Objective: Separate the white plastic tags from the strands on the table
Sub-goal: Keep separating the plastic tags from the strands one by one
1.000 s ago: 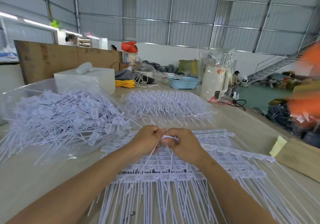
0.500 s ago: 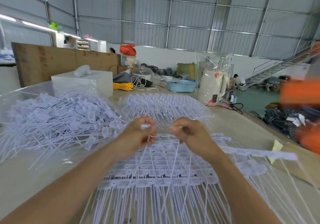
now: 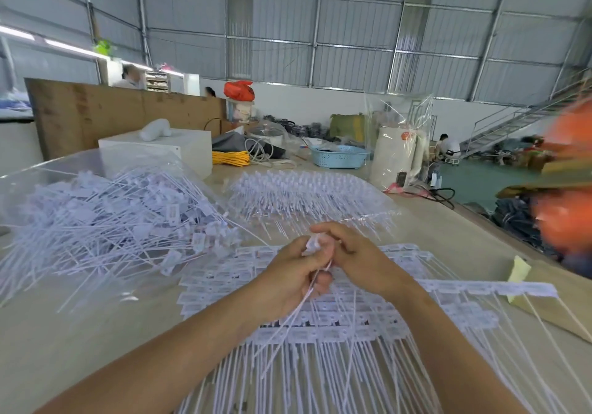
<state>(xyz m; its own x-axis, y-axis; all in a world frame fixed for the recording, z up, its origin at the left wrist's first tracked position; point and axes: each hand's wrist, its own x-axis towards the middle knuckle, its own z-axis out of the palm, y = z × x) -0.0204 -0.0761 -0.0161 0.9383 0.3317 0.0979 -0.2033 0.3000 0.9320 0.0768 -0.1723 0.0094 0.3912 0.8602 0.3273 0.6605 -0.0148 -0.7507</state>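
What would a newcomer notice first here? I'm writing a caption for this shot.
Likely the two hands meeting at centre: the left hand and right hand pinch one white tag above the joined rows of tags spread on the table. Next, the loose heap of separated tags at left, and a blurred orange shape at the right edge.

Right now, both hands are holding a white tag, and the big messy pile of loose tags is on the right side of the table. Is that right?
Not quite. Both hands, left hand and right hand, do hold a white tag, but the head view shows the loose pile on the left side of the table.
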